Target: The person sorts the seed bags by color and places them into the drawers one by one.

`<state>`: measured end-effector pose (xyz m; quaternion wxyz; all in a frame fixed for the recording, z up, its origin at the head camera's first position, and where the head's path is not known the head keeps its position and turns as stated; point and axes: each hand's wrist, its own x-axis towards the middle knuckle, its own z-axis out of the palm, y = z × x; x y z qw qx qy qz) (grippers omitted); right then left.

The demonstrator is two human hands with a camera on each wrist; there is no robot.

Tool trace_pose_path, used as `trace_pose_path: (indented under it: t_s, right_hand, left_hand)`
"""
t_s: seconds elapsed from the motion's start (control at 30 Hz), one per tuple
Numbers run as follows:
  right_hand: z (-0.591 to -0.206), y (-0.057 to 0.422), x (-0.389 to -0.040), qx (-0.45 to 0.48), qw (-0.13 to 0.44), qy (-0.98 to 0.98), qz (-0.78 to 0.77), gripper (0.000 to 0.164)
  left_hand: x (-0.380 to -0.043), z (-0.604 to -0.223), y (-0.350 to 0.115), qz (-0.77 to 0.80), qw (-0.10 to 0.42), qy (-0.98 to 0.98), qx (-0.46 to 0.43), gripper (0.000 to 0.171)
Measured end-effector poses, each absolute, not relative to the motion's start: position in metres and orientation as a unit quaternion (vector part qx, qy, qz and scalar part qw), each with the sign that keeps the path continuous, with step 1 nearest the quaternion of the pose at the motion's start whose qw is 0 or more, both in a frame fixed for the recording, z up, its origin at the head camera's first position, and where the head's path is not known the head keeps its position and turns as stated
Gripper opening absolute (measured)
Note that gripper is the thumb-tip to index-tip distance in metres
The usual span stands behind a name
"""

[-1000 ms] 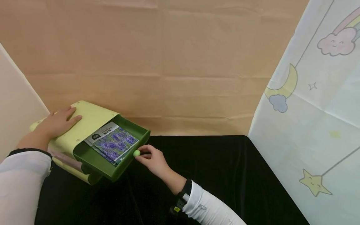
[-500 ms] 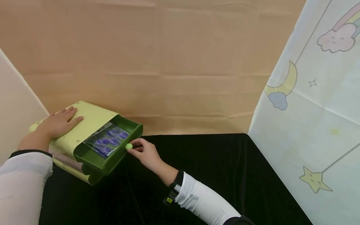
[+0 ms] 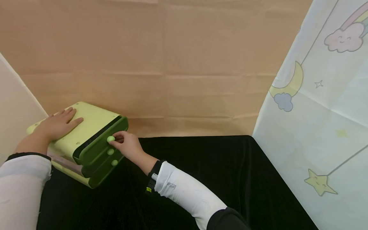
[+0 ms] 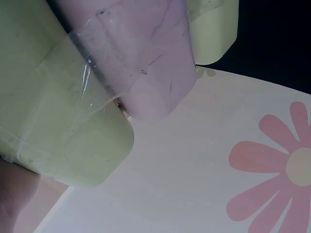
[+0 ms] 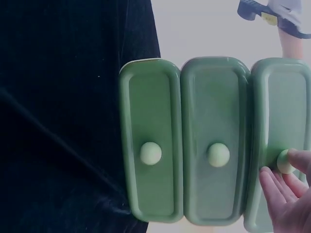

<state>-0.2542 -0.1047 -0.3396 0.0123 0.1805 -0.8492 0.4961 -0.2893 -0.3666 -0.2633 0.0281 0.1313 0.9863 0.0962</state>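
A small chest of drawers (image 3: 95,123) with a pale green shell stands at the left in the head view. My left hand (image 3: 58,125) rests flat on its top, fingers spread. At the front, my right hand (image 3: 129,145) pinches the round light-green knob (image 3: 110,139) of the top drawer (image 3: 92,150). That drawer sits almost flush, with a dark gap along its upper edge. Below it, the middle and bottom drawers are closed. The right wrist view has thumb and fingers around the top drawer's knob (image 5: 284,162), beside the middle drawer (image 5: 218,92) and bottom drawer (image 5: 150,97).
Black cloth (image 3: 201,179) covers the table. Brown paper (image 3: 172,64) hangs behind it, and a white sheet with cartoon prints (image 3: 325,127) stands at the right. The left wrist view shows the chest's lilac middle section (image 4: 141,58) and a flower-printed white surface (image 4: 184,160).
The top drawer has slid in to the left with my right hand on its knob. The purple-flower packets inside are now hidden. My left hand has stayed on top.
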Motion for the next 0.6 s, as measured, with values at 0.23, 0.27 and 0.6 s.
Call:
trace_pose_path:
  t_s: [0.23, 0.27, 0.6]
  right_hand:
    - [-0.334, -0.126, -0.255, 0.173, 0.033, -0.874, 0.452, 0.028]
    - [-0.333, -0.129, -0.254, 0.175, 0.038, -0.878, 0.444, 0.028]
    - [-0.329, -0.132, -0.255, 0.216, 0.047, -0.899, 0.378, 0.029]
  left_hand:
    - [-0.285, -0.264, -0.368, 0.089, 0.031, 0.987, 0.13, 0.077]
    - [-0.284, -0.263, -0.37, 0.087, 0.031, 0.987, 0.128, 0.077]
    - [-0.282, -0.266, -0.379, 0.096, 0.032, 0.988, 0.12, 0.08]
